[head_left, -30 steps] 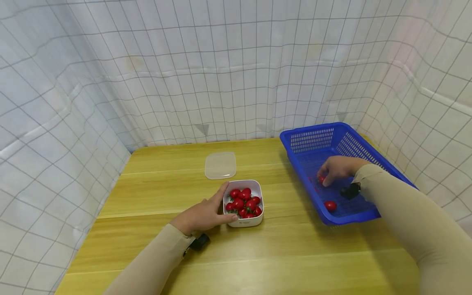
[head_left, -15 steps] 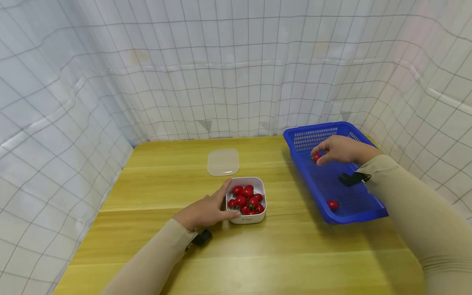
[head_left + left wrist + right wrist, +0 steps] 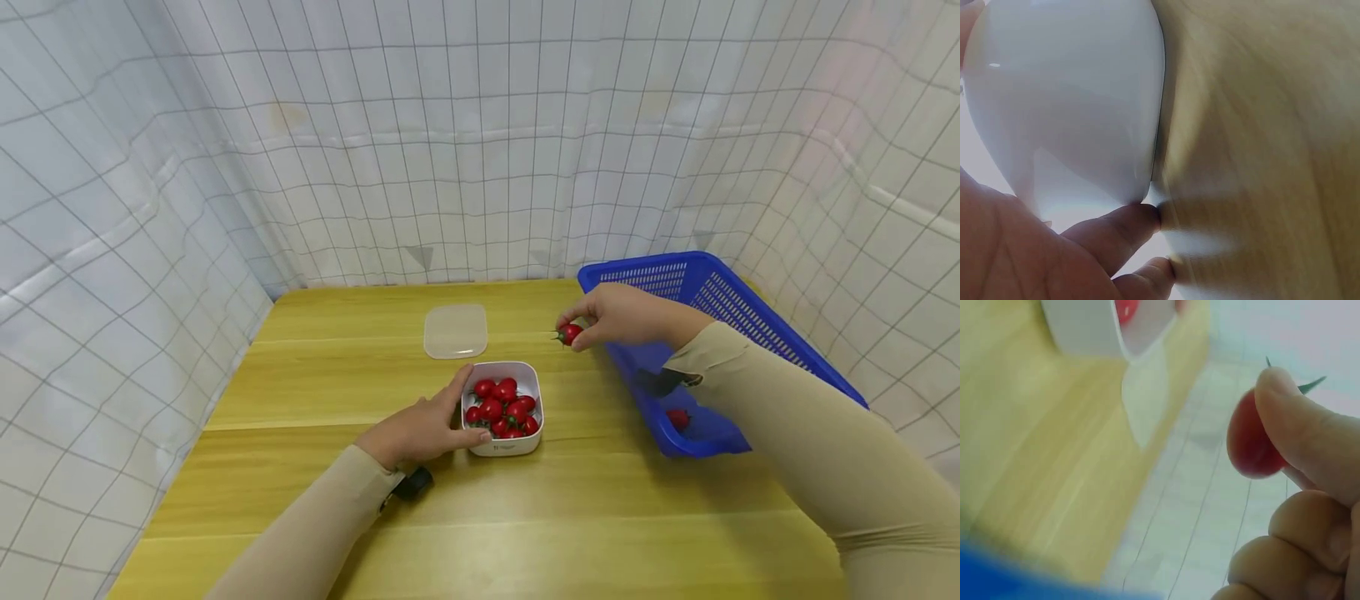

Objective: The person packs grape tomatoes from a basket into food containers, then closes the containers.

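1. White sheet with grey grid lines (image 3: 450, 150): fills top and both sides of the head view.
2. Wood-grain table (image 3: 465, 533): centre to bottom edge.
3. Blue slotted plastic basket (image 3: 708, 279): right of frame; contents partly hidden by the arm.
4. Beige sleeves (image 3: 810, 433): one from lower left, one from lower right.
5. Left hand (image 3: 415, 431): frame centre, just left of it. Holding the container, thumb along the front wall, fingers round the left side; left wrist view shows fingertips against the wall.
6. Right hand (image 3: 626, 315): right of centre, over the basket's left rim. Thumb and finger pinch a tomato, other fingers curled in the right wrist view.
7. White square container (image 3: 513, 447): centre, upright on the table.
8. Translucent lid (image 3: 455, 331): flat on the table, just above the container in frame.
9. Black wrist units (image 3: 414, 483): one per wrist.
10. Cherry tomatoes: pile (image 3: 491, 409) inside the container; pinched tomato (image 3: 571, 335) in the air left of the basket, green stalk pointing left; basket tomato (image 3: 678, 419) near the lower-left corner.
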The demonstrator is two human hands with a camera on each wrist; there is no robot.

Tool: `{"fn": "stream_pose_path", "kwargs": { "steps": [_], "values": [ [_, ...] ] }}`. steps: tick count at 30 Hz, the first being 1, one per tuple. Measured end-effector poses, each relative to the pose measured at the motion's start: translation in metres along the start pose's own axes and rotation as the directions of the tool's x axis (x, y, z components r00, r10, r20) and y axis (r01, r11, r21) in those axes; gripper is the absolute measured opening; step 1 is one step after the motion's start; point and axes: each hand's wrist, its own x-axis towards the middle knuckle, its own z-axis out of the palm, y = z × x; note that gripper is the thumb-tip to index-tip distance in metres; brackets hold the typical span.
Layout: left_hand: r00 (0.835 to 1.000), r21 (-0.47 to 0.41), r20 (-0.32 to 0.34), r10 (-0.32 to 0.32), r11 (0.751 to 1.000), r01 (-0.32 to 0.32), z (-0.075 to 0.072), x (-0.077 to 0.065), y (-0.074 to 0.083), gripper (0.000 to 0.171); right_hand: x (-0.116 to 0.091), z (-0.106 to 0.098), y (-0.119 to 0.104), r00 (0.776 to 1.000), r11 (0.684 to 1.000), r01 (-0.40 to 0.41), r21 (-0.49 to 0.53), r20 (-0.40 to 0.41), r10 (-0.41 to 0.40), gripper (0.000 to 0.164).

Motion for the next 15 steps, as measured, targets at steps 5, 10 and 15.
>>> {"fn": "stream_pose_path", "kwargs": {
  "steps": [5, 10, 15],
  "values": [
    [1.0, -0.029, 0.007, -0.014, 0.999, 0.014, 0.0, -0.002, 0.0, 0.113, 0.013, 0.016, -0.02, 0.999, 1.0, 0.016, 0.002, 0.052, -0.016, 0.035],
    [1.0, -0.036, 0.016, -0.012, 0.999, 0.013, 0.0, -0.001, 0.0, 0.113, 0.021, 0.028, -0.03, 0.995, 0.998, 0.057, 0.014, 0.083, -0.058, 0.036],
    [1.0, -0.028, 0.02, 0.0, 1.0, 0.0, 0.0, 0.0, 0.0, 0.113, 0.021, 0.03, -0.037, 0.995, 0.998, 0.067, 0.007, 0.079, -0.068, 0.036]
  ]
}}
